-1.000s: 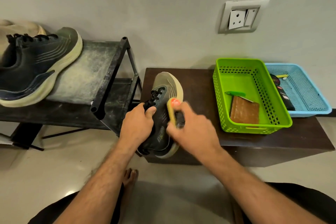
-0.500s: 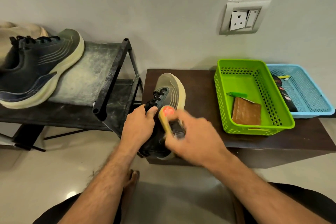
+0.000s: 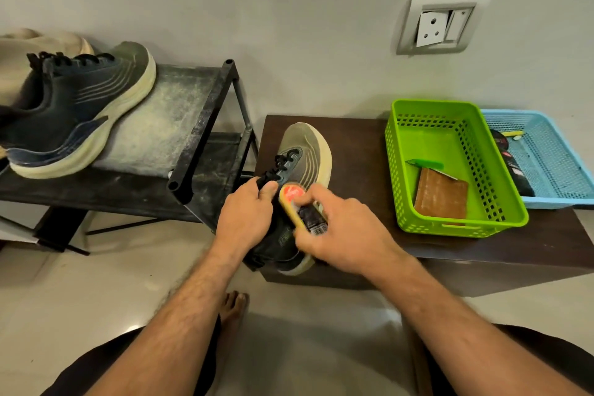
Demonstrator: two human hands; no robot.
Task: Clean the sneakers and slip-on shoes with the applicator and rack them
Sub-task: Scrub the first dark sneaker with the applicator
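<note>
- Nearest, the right hand grasps the yellow applicator and lays it against the side of the dark sneaker.
- The left hand grips that sneaker at its laces; the shoe lies on the left end of the brown table.
- Farther right on the table, a green basket touches a blue basket.
- Off left, a second sneaker sits on the dusty black rack.
</note>
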